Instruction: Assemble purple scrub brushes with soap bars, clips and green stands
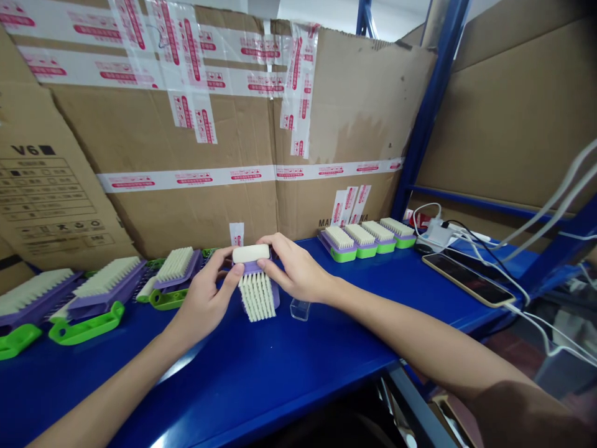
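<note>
Between my two hands is a white rounded block [251, 253], pinched at its left end by my left hand [208, 292] and at its right end by my right hand [296, 270]. Just below the block, a purple brush with cream bristles [257, 297] shows between the hands, its bristles facing me. Whether my fingers also touch the brush's purple body is hard to tell. A small clear plastic piece [300, 309] lies on the blue surface beneath my right wrist.
Purple brushes with green handles [109, 280] line the left of the blue table [280, 379]. Several green-and-purple brushes [359, 236] stand in a row at the back right. A phone [467, 279] and white cables lie farther right. Taped cardboard [224, 137] rises behind.
</note>
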Motion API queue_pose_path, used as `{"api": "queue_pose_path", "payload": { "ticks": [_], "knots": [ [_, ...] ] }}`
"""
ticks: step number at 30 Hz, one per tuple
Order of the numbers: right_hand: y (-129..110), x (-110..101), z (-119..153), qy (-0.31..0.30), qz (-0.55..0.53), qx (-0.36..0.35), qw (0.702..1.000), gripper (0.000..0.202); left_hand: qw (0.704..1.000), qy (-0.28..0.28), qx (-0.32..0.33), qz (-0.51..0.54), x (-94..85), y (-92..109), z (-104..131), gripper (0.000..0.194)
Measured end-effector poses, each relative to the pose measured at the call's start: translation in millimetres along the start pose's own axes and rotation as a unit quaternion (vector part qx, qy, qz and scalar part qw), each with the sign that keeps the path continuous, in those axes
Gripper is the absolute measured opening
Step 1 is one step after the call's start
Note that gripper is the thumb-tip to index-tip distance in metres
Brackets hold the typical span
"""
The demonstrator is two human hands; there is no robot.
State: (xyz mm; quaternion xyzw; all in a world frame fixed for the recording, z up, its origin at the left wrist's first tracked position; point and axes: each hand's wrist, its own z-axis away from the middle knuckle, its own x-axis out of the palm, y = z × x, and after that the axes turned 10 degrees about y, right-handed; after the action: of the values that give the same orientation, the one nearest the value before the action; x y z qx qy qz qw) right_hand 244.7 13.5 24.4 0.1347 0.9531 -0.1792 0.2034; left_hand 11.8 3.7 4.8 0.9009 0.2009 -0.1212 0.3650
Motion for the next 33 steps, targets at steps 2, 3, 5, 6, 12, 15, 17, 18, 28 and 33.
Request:
{"api": "queue_pose_path", "payload": {
  "ticks": [2, 3, 5, 6, 12, 15, 17, 18, 28, 33],
  "knots": [
    [-0.2, -0.2, 0.1, 0.001, -0.003, 0.004, 1.0, 0.02, 1.0, -0.003, 0.0, 0.0, -0.2, 0.4, 0.0, 0.04],
    [-0.4, -0.3, 0.1, 0.003, -0.005, 0.006, 1.0, 0.02, 1.0, -0.004, -0.001, 0.0, -0.4, 0.9, 0.1, 0.04],
    [-0.6, -0.3, 0.1, 0.005, -0.009, 0.01, 1.0, 0.021, 1.0, -0.004, -0.001, -0.003, -0.7, 2.0, 0.5, 0.041],
    [-0.8, -0.4, -0.1, 0.006, -0.012, 0.012, 1.0, 0.021, 1.0, -0.004, -0.002, -0.005, -0.9, 2.7, 0.6, 0.041],
    [-1.3, -2.3, -2.0, 0.005, -0.022, 0.03, 0.999, 0.02, 1.0, -0.006, -0.002, -0.018, -1.6, 5.4, 0.7, 0.042],
    [-1.1, -3.3, -2.5, 0.006, -0.024, 0.032, 0.999, 0.02, 1.0, -0.012, 0.002, -0.02, -1.9, 5.0, 1.0, 0.04],
    [-1.0, -3.6, -2.6, 0.005, -0.024, 0.03, 0.999, 0.021, 1.0, -0.015, 0.004, -0.02, -1.9, 4.2, 1.4, 0.039],
    [-1.1, -3.7, -2.6, 0.005, -0.024, 0.03, 0.999, 0.021, 1.0, -0.015, 0.005, -0.021, -1.9, 3.8, 1.5, 0.039],
    [-3.5, -3.7, -2.1, 0.003, -0.013, 0.034, 0.999, 0.021, 1.0, -0.006, 0.023, -0.012, -0.9, 2.5, 0.8, 0.036],
    [-3.5, -3.8, -2.2, 0.002, -0.012, 0.032, 0.999, 0.021, 1.0, -0.008, 0.018, -0.012, -1.2, 3.0, 1.2, 0.037]
  ]
}}
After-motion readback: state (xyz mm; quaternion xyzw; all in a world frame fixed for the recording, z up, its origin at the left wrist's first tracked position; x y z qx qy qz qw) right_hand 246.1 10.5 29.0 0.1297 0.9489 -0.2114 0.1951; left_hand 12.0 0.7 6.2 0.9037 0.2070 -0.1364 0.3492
